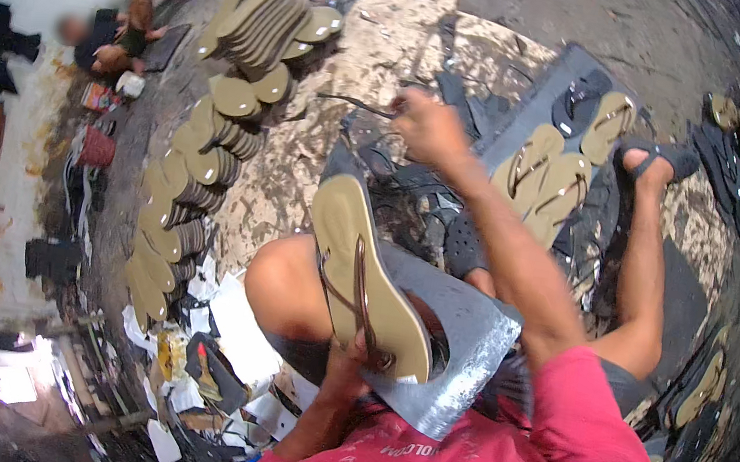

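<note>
While our left hand (349, 363) closes around the heel of an olive sandal (368, 274), keeping it propped on the knee above a grey rubber sheet (459, 342), our right hand (430, 129) reaches out and pinches a dark strap (356, 105). Finished sandals (553, 178) lie beyond, and stacked soles (198, 155) at left.

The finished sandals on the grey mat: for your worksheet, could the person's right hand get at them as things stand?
Probably yes. The right hand, pinching a dark strap, is stretched out just beside the sandals, with nothing between them.
</note>
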{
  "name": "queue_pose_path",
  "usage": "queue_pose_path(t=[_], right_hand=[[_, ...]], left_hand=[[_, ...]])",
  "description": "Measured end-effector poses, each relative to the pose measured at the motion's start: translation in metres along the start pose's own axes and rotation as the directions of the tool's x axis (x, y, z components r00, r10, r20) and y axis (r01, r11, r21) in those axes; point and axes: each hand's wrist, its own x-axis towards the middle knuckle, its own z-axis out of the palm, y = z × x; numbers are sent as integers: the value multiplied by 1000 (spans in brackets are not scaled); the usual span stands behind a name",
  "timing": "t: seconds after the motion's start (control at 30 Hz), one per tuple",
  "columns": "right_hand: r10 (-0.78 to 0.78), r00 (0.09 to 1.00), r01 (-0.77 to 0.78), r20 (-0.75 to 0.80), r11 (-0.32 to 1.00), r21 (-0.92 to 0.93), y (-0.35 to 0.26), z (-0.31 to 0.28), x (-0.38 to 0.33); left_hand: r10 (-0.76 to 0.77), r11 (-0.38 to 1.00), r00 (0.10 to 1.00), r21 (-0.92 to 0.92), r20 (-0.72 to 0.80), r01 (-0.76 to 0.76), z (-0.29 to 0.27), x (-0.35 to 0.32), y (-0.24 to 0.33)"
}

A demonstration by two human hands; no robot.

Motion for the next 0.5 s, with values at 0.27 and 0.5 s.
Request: queue_pose_path(t=[0.27, 0.5], right_hand=[[156, 981, -194, 117, 825, 530, -57, -104, -144], [19, 999, -5, -38, 942, 336, -75, -90, -217]], left_hand=[[34, 661, 899, 665, 436, -348, 44, 38, 50], [132, 741, 936, 595, 326, -311, 75, 43, 89]])
